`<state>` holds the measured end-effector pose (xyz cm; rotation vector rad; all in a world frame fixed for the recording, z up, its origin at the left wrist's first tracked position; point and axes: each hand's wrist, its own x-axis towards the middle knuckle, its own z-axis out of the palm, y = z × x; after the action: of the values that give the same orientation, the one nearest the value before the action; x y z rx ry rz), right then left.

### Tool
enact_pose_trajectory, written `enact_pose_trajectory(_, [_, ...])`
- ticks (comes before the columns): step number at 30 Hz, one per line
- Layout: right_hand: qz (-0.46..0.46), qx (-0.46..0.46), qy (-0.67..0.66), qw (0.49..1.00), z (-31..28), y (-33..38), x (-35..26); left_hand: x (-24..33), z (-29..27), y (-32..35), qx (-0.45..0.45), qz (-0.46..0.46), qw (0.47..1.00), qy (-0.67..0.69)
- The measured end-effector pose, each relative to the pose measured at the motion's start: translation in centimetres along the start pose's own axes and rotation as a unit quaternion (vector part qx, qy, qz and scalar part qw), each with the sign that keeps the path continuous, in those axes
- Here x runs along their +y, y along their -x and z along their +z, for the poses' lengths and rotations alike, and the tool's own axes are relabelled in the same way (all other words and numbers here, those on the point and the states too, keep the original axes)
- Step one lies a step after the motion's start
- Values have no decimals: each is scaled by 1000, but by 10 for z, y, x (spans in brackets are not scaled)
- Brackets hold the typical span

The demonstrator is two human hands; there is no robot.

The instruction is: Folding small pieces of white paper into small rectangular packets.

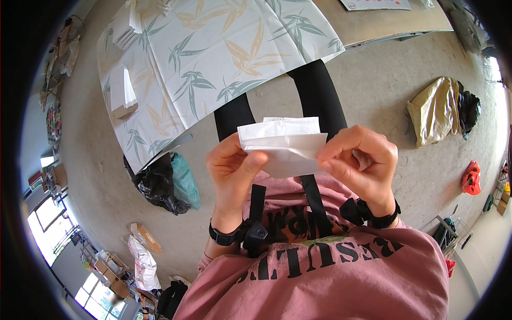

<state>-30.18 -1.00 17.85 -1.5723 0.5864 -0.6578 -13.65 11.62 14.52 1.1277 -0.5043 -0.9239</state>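
In front of my chest I hold a folded white paper with several layers, its upper edges spread a little apart. My left hand pinches its left end between thumb and fingers. At the right end, the thumb and fingertips of my right hand close on the paper's edge. Beyond the hands stands a table with a leaf-patterned white cloth. On its left side lies a stack of white folded papers, and a second white stack sits farther back.
Below the table's near left corner sit a black plastic bag and a teal bag. A bare tabletop adjoins at the far right. On the floor at right are a gold-coloured sack and a red bag.
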Motion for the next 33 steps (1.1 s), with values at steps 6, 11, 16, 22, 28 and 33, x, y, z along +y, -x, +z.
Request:
enact_pose_trajectory(6, [-46,-118,-66,990,-9,-2,4,1,-3,-1,0,-14,999,47])
enact_pose_trajectory(11, [-10,-2,-76,997,-3,-6,-1,5,4,-3,-10,4,1000,-13])
enact_pose_trajectory(16, [0,-13,-6,1000,-5,-7,-2,5,4,-3,-19,-3,1000,-14])
enact_pose_trajectory(22, [-4,-1,30,1000,-1,-8,0,6,2,-3,-27,-3,1000,-13])
enact_pose_trajectory(28, [-4,-41,-8,999,-6,-5,-2,4,-3,-6,-44,-27,992,119])
enact_pose_trajectory(33, [-64,-56,-68,994,-7,-3,9,7,1,-4,-21,-22,999,-10])
